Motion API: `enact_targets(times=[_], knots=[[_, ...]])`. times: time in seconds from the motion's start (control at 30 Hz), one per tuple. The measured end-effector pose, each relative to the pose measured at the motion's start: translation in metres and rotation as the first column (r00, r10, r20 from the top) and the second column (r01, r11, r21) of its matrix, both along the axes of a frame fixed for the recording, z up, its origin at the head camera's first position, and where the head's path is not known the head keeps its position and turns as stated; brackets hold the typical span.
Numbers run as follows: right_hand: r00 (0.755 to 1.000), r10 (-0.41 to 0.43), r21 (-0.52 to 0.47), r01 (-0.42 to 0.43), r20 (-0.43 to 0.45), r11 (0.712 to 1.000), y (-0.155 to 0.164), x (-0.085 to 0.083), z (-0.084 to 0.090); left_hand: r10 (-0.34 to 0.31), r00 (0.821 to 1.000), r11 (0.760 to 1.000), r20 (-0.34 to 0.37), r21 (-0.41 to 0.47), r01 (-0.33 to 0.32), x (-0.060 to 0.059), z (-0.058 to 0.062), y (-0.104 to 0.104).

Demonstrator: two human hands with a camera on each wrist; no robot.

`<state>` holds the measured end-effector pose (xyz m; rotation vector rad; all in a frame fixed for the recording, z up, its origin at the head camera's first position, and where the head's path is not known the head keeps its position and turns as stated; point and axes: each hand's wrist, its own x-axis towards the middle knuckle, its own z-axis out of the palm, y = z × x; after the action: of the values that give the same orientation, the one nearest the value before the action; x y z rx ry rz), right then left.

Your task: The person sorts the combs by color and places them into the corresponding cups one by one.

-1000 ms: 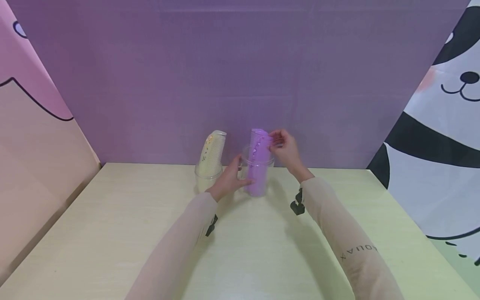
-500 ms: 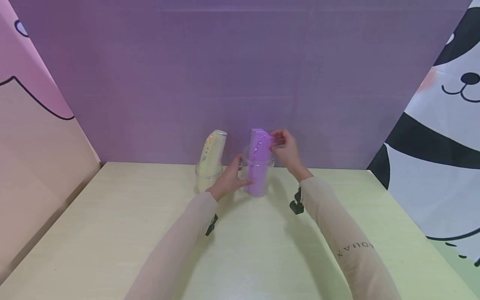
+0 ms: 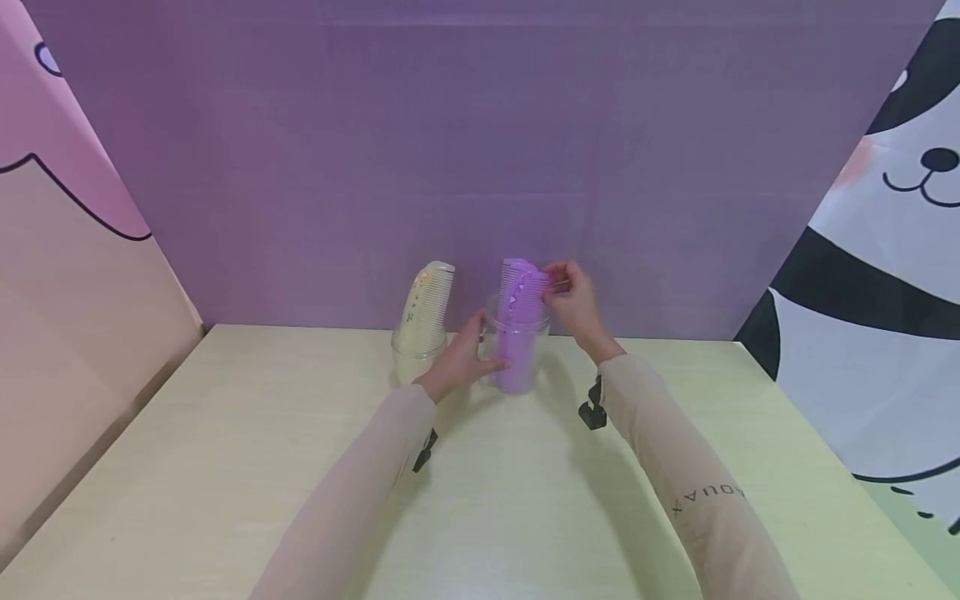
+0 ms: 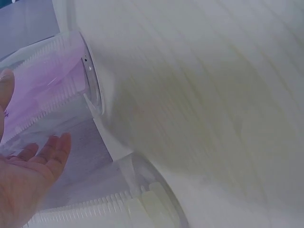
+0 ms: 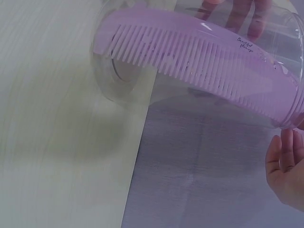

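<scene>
A clear plastic cup (image 3: 516, 367) stands at the back of the table with a purple comb (image 3: 517, 292) upright in it. My left hand (image 3: 480, 346) grips this cup from its left side, thumb in front. My right hand (image 3: 557, 283) pinches the purple comb's top end above the rim. In the right wrist view the purple comb (image 5: 204, 61) lies inside the cup (image 5: 123, 80), with my right hand (image 5: 285, 166) near its upper end. The left wrist view shows my left hand (image 4: 28, 180) beside the cup (image 4: 92, 80).
A second clear cup (image 3: 416, 354) with a cream-yellow comb (image 3: 427, 304) stands just left of my left hand. A purple backdrop (image 3: 450, 167) rises right behind both cups. Printed panels flank the pale table (image 3: 225, 467) on the left and right.
</scene>
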<state>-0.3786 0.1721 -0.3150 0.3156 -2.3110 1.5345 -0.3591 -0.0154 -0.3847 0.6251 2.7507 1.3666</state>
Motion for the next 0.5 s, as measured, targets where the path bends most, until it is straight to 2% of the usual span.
enact_targets(times=[0.3,0.5], knots=[[1.000,-0.030,-0.003,0.030,-0.007,1.000,0.0014,-0.0010,-0.0021,0.008,1.000,1.000,-0.009,-0.010,-0.008,0.0024,0.0012,0.0014],[1.000,-0.001,-0.052,0.002,0.018,0.999,0.0016,0.0055,0.0035,0.002,0.999,1.000,-0.040,-0.007,-0.002,0.0026,0.0029,0.0019]])
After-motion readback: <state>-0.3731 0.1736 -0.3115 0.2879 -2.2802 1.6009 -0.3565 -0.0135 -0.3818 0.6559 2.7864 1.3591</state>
